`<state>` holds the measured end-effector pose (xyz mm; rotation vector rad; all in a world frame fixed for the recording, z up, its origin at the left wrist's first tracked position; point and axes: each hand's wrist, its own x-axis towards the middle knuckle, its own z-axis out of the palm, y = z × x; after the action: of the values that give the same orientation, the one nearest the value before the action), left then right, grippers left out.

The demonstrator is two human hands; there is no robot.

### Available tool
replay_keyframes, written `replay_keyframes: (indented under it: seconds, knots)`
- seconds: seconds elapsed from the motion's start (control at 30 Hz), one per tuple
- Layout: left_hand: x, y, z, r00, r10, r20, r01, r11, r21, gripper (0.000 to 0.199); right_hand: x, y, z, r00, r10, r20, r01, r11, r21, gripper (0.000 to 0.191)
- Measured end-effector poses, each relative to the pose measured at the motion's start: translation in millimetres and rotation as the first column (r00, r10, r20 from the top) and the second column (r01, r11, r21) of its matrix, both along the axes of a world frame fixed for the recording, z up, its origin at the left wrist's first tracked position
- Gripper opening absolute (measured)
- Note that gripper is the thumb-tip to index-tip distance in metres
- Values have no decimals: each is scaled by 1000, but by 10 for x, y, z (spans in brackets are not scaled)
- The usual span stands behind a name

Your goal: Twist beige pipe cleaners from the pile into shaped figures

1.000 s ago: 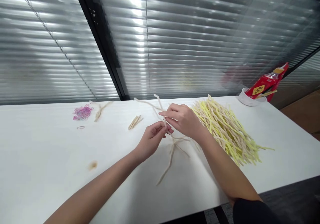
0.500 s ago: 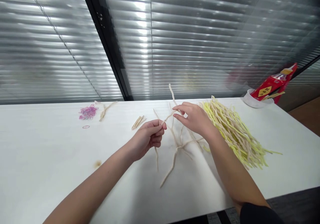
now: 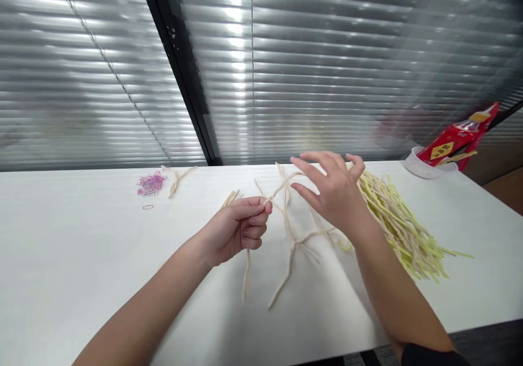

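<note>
My left hand (image 3: 235, 227) pinches a beige pipe cleaner (image 3: 279, 189) between thumb and forefinger. One end of it rises to the right in an arc, and a beige length hangs below the fist. My right hand (image 3: 337, 191) is open, fingers spread, just right of the arc; whether a fingertip touches it I cannot tell. Under and between the hands lies a branching piece of twisted beige pipe cleaners (image 3: 289, 265) on the white table (image 3: 196, 311). Partly behind my right hand is a pile of yellow and beige pipe cleaners (image 3: 402, 219).
Purple and pink rubber bands (image 3: 151, 183) lie in a heap at the left, with a single band (image 3: 147, 207) nearby. Beside them is a twisted beige piece (image 3: 178, 181). Short beige pieces (image 3: 231, 197) lie behind my left hand. A clear tub (image 3: 423, 169) holds a red packet (image 3: 449, 142).
My right hand has opened, its fingers spreading and moving slightly right and up from the strand. The strand's upper end has dropped into an arc. The left hand keeps its pinch.
</note>
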<state>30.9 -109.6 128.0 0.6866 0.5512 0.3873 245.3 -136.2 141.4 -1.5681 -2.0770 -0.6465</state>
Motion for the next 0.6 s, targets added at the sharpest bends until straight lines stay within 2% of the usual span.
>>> replay_keyframes:
  seconds: [0.1, 0.2, 0.4, 0.6]
  knots:
    - [-15, 2, 10, 998, -33, 46, 35, 998, -42, 7, -116, -12, -40, 991, 125, 45, -127, 991, 42, 21]
    - [-12, -4, 9, 999, -18, 42, 18, 1000, -5, 9, -173, -4, -97, 980, 198, 11, -198, 980, 36, 20]
    - [13, -45, -3, 999, 38, -8, -35, 976, 214, 13, -191, -39, -103, 961, 239, -136, -257, 957, -137, 26]
    - [-1, -65, -14, 994, 42, -99, 10, 880, 474, 21, -228, -65, -119, 896, 341, -285, -405, 890, -208, 28]
